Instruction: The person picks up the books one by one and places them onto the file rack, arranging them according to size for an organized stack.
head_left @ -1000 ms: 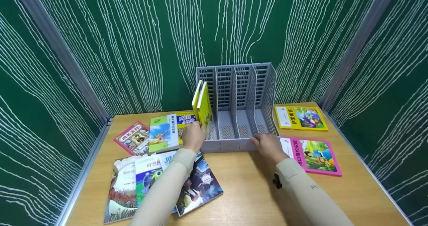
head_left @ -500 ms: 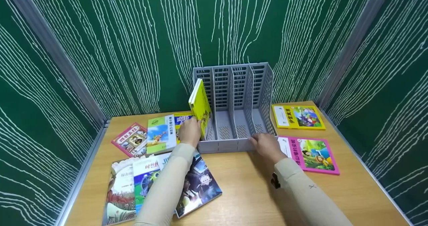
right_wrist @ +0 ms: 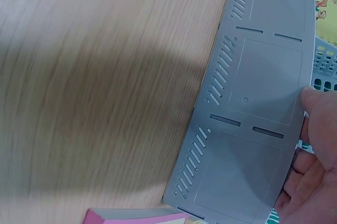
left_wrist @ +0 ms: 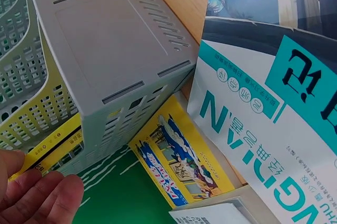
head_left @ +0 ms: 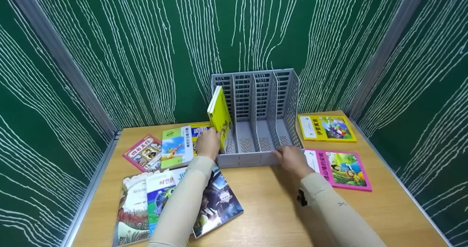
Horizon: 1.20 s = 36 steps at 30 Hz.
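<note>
Well, my left hand (head_left: 208, 143) pinches the yellow book (head_left: 219, 113), which stands upright with a slight lean in the leftmost compartment of the grey rack (head_left: 256, 160). Its lower part is hidden behind my knuckles, and I can't make out whether it is one volume or two pressed together — the pale page edges run too close. In the left wrist view my thumb and fingers hold its narrow edge, though the hand is cut off at the corner.

My right hand (head_left: 292, 161) grips the rack's front rim near its right end; seen from that wrist, my thumb lies at the edge and the other fingers are partly out of sight.

Left of the rack, a blue-and-yellow book (head_left: 199, 130) is partly hidden, beside a green-and-white book (head_left: 175, 148) and a pink-bordered book (head_left: 145, 154). Nearer me, larger books overlap on the wooden table (head_left: 267, 210): a red-flowered cover (head_left: 132, 212), a blue-and-green cover (head_left: 157, 199), a dark cover (head_left: 221, 206) and a white book with teal lettering (left_wrist: 247, 129) — mostly under my left sleeve (head_left: 179, 203) from above. On the right lie a flat yellow book (head_left: 327, 128) and a pink book (head_left: 343, 170), its left end behind my right hand.
</note>
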{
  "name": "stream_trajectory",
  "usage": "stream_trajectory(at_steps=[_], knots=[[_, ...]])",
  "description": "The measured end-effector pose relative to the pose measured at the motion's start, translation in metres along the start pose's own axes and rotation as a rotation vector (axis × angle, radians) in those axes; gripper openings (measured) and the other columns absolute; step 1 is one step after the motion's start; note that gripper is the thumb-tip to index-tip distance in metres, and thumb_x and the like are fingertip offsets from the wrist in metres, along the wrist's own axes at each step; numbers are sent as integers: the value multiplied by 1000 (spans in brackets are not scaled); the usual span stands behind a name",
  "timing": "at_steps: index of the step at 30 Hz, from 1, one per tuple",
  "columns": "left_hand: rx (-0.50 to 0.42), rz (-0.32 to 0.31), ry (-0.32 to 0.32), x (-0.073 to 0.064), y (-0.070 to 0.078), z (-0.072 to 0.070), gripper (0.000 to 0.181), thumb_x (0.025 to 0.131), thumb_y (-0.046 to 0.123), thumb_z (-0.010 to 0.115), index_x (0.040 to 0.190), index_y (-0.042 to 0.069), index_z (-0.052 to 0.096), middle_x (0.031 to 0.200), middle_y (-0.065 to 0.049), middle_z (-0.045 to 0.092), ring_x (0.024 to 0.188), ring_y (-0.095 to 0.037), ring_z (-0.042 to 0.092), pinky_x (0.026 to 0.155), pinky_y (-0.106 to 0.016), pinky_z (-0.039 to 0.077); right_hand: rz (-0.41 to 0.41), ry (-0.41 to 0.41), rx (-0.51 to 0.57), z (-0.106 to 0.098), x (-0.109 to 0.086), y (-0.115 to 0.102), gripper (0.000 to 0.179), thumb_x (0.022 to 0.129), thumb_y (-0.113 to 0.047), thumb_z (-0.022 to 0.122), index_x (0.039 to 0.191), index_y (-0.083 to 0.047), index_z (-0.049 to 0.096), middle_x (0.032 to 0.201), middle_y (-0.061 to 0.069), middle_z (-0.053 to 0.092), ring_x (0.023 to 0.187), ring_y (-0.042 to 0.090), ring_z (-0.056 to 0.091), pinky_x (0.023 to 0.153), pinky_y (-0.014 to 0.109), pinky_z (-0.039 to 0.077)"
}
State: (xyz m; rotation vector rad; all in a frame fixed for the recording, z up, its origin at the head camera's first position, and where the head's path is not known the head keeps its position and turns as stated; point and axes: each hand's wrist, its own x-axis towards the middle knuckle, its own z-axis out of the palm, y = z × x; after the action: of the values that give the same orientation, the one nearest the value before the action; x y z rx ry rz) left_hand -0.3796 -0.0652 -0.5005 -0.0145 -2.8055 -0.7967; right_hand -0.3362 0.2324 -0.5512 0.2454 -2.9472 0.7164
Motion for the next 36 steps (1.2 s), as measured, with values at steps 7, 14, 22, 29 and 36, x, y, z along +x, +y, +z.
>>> stream_trajectory(at_steps=[7,14,22,29,36], knots=[[-7,55,-11,-6,-3,-10,35,112,30,63,120,-2,75,94,-17,79,73,-24,74,62,-37,59,-28,-41,31,-9,0,6,39,112,-24,61,137,6,65,125,31,74,119,50,71,107,64,56],[27,110,-17,-12,-9,-18,30,110,26,67,118,-2,74,96,-17,77,75,-25,73,65,-39,60,-16,-48,94,-33,-5,22,60,109,-26,67,155,9,49,156,35,54,145,54,52,123,67,41],[49,234,-48,-26,-12,-15,36,107,28,71,125,-2,74,106,-17,81,84,-28,78,70,-41,65,101,-124,59,-58,-17,46,70,108,-32,68,163,3,41,164,32,46,152,53,44,125,71,35],[81,363,-137,-40,-20,2,36,106,29,73,123,-2,73,112,-16,78,94,-29,76,82,-43,66,212,-207,44,-63,-31,74,81,105,-41,73,165,1,37,168,31,40,155,56,36,125,74,30],[144,485,-227,-47,-21,16,32,105,28,73,123,1,73,116,-17,78,107,-33,76,95,-47,64,269,-275,26,-55,-44,96,88,99,-43,80,161,5,40,156,35,50,145,56,48,120,73,40]])
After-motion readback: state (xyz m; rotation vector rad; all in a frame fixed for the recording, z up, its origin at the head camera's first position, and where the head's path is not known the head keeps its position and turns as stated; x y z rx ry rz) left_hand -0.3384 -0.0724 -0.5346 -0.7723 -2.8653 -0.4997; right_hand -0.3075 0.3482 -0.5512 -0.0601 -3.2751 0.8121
